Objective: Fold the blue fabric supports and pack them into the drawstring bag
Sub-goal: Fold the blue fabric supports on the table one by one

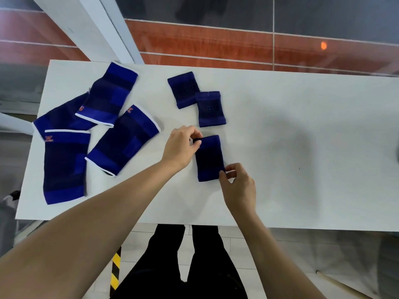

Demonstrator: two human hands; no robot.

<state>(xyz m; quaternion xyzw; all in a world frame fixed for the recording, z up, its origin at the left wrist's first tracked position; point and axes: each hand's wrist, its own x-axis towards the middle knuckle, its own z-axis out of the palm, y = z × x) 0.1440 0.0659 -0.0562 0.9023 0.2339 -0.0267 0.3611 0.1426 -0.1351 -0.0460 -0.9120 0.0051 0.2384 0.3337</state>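
A small blue fabric support [209, 158] lies flat at the middle of the white table [302, 147]. My left hand [183, 145] pinches its far left corner. My right hand [237, 184] pinches its near right corner. Two more small blue supports lie behind it, one [183, 89] farther back and one [211, 108] overlapping its edge. Several larger blue supports with white trim lie spread on the table's left side, among them one [124, 140] nearest my left hand and one [63, 167] by the left edge. No drawstring bag shows in this view.
The table's near edge runs just above my legs, and its left edge is close to the large supports. Beyond the far edge lies a red and grey floor with a white post [86, 26].
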